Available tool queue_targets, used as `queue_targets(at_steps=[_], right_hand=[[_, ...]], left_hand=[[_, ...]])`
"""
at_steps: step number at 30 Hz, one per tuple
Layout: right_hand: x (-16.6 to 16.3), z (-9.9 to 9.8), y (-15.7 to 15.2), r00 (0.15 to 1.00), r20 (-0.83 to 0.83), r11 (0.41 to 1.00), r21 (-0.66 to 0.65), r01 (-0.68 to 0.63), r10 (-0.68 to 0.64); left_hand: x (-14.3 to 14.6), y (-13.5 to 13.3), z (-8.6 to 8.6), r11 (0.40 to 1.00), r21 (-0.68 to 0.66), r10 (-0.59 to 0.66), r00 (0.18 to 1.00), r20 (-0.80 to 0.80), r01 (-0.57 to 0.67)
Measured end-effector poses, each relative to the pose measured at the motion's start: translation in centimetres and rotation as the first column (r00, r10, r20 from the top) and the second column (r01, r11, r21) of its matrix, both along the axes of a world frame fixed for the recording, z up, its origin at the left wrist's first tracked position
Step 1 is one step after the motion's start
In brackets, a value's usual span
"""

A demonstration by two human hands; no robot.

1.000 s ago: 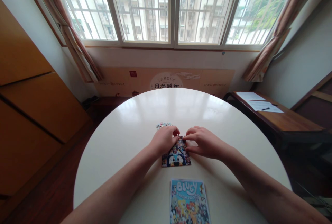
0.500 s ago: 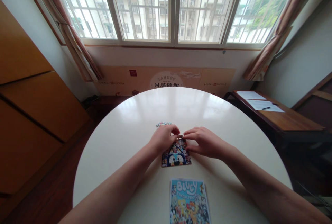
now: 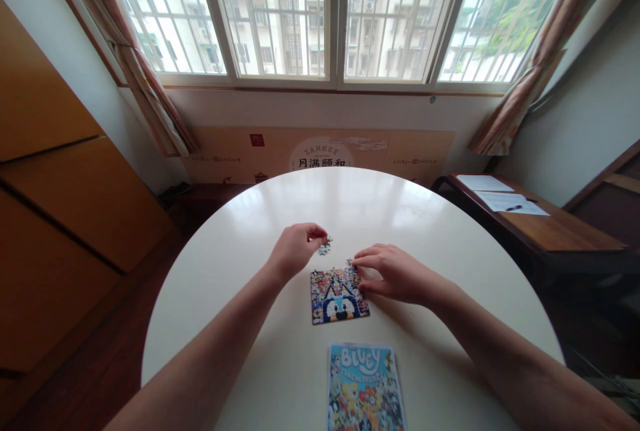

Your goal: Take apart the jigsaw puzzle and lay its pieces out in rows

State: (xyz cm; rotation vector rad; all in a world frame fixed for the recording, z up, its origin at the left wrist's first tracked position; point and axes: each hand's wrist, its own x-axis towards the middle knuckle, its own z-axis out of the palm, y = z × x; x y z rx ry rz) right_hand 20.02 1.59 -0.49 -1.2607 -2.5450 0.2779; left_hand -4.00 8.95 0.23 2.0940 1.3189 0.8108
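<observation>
A partly assembled jigsaw puzzle (image 3: 341, 308) lies flat on the white round table, showing a blue dog's face, with an uneven far edge. My left hand (image 3: 299, 248) is beyond its far left corner, thumb and fingers pinched on a puzzle piece at a small pile of loose puzzle pieces (image 3: 324, 250). The held piece is mostly hidden. My right hand (image 3: 393, 272) rests at the puzzle's right side with fingers stretched and apart. Its fingertips touch a small piece (image 3: 349, 262) at the far edge, and the thumb lies by the right edge.
A "Bluey" picture sheet (image 3: 367, 391) lies on the round table (image 3: 225, 324) nearer to me. To the right stands a wooden side table (image 3: 575, 234) with papers (image 3: 510, 202) and a pen. A barred window and curtains are ahead.
My left hand has moved from the puzzle's far edge, away and leftward, to the loose pieces, uncovering the puzzle's left part. My right hand has stayed almost still.
</observation>
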Motion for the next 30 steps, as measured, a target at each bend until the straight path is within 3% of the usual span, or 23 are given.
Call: queue_targets(at_steps=[3,7,15,25,30], right_hand=[[0.1,-0.1,0.0,1.0,-0.021,1.0,0.004,-0.018,0.018],[0.1,-0.1,0.0,0.999,-0.028,1.0,0.006,-0.024,0.024],[0.1,-0.3,0.2,0.999,-0.024,1.0,0.006,-0.022,0.022],[0.2,-0.5,0.2,1.0,-0.018,1.0,0.007,-0.022,0.022],[0.2,-0.3,0.1,0.999,0.003,0.999,-0.015,0.049,-0.049]], left_hand=[[-1.9,1.5,0.4,0.989,0.01,0.145,0.988,-0.054,-0.144],[-3.0,2.5,0.0,0.975,-0.011,0.219,0.973,-0.079,-0.22],[-2.5,2.8,-1.3,0.961,0.032,0.274,0.944,-0.186,-0.273],[-4.1,3.0,-0.3,0.949,-0.086,0.26,0.906,-0.334,-0.304],[-4.0,2.8,-0.3,0.948,-0.033,0.278,0.878,-0.39,-0.315]])
